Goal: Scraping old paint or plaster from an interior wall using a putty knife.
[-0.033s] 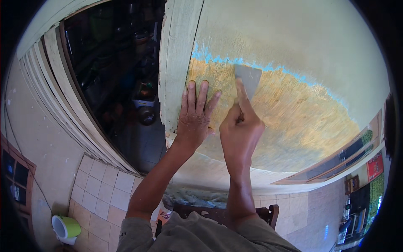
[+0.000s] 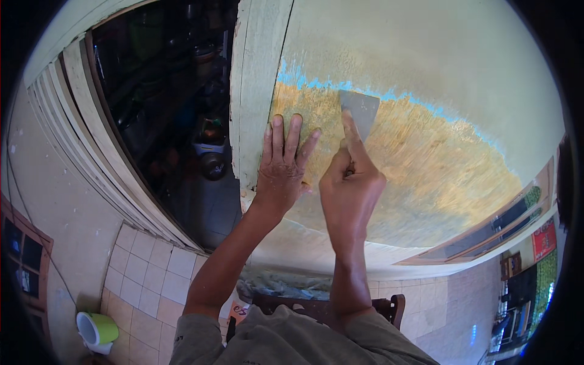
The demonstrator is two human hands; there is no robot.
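Above and right of the frame's centre, the right hand [image 2: 351, 188] grips a flat scraper [image 2: 365, 111] — forefinger along its blade — against the wall [image 2: 426, 161], at a ragged blue paint line [image 2: 296, 77]; the left hand [image 2: 281, 172] lies spread nearby.

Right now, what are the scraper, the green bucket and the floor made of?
The scraper in the right hand is probably metal, dull gray: it looks thin, flat and straight-edged. The green bucket may be plastic, since it's smooth and evenly bright. The floor seems to be ceramic tile, perhaps slightly glossy: pale squares with thin lines between.
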